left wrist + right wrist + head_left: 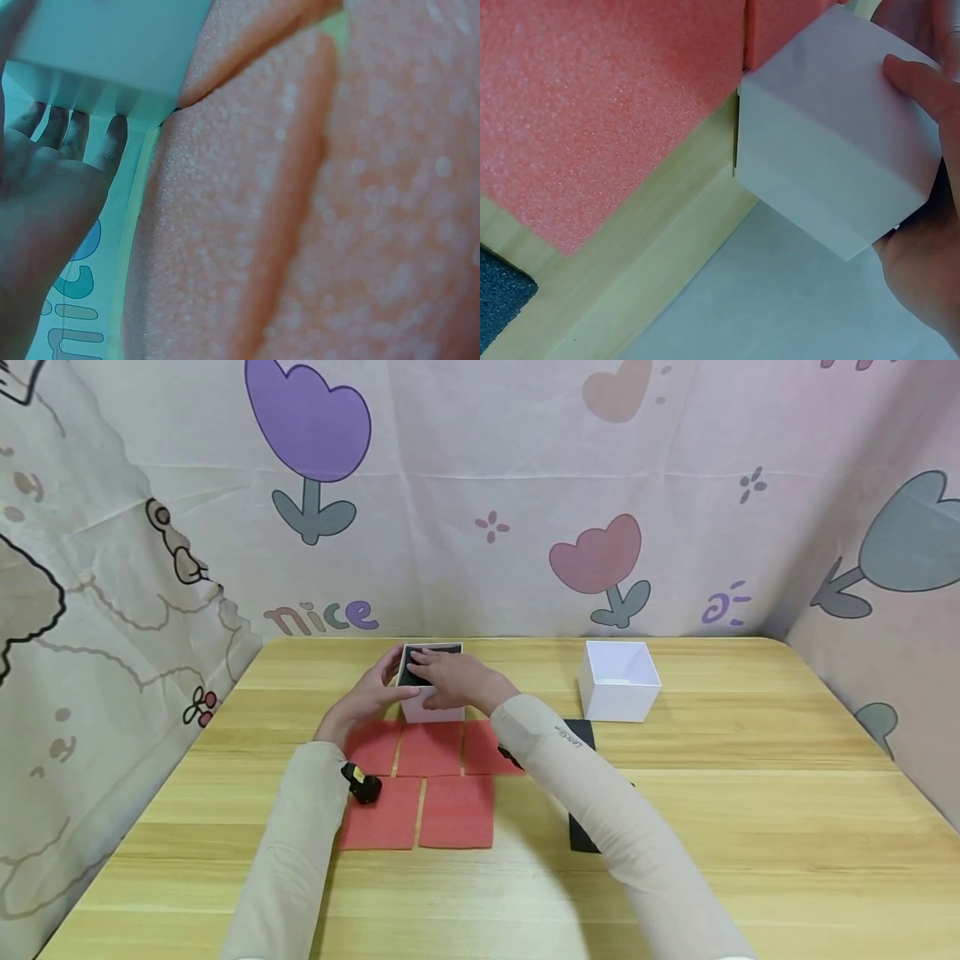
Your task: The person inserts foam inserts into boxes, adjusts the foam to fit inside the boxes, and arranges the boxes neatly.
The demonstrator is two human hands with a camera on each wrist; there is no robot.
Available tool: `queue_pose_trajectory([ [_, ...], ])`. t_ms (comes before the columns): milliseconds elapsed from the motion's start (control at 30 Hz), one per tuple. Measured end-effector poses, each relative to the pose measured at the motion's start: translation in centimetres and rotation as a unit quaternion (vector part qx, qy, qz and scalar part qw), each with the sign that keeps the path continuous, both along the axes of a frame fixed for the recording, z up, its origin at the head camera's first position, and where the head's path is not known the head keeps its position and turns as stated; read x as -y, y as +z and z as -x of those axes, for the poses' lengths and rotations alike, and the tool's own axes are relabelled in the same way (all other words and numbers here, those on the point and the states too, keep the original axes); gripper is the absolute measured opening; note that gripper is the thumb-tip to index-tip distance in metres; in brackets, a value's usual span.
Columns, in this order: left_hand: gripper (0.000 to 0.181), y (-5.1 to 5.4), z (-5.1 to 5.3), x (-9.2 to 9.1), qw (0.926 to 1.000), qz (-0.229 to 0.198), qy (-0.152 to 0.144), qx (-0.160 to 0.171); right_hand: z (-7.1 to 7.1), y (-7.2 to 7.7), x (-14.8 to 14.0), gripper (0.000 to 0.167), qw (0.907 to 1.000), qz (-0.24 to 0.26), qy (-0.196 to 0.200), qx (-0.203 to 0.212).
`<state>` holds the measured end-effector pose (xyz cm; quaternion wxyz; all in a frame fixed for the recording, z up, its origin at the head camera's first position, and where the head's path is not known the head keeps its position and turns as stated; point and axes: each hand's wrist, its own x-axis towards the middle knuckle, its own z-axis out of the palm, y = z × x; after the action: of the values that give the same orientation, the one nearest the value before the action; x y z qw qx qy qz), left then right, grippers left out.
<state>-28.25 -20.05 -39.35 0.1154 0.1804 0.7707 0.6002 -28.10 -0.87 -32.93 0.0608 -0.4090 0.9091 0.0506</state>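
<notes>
From my end, the handling looks only partly along: a piece of black foam lies inside the left white box, showing up near its rim, and I'd count that much as close to done, though I cannot tell how many layers sit beneath it. Outside the box there is plenty left lying out. Five red pads rest flat on the worktop, three in the far row just in front of that box and two in the nearer row, and more black foam pieces show in parts around the right sleeve, too covered for me to count. The right white box stands well apart, and in it I make out just pale walls and something white at the bottom. As for the grip, my left hand is curved about the near left corner of the left box, fingers along its side and thumb across the front wall, parted just enough to hold it. My right hand reaches over the top with fingers extended, resting on the black foam without clasping it, its thumb lowered against the outside of the front wall.
</notes>
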Motion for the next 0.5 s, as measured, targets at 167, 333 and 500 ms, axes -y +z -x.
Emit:
queue_pose_trajectory([
  [167,0.086,0.1,0.0,-0.1,1.0000,-0.008,-0.002,0.006,-0.2,0.1,-0.2,0.065,1.0000,0.003,0.005,0.006],
  [333,0.087,0.1,-0.1,-0.2,0.9999,-0.010,0.002,0.012,-0.5,0.4,-1.1,0.051,0.9992,0.020,0.033,-0.007],
  [500,0.087,0.2,0.0,-0.1,0.9999,-0.006,0.007,0.014,-0.9,1.0,-2.8,0.041,0.9966,0.043,0.066,-0.023],
])
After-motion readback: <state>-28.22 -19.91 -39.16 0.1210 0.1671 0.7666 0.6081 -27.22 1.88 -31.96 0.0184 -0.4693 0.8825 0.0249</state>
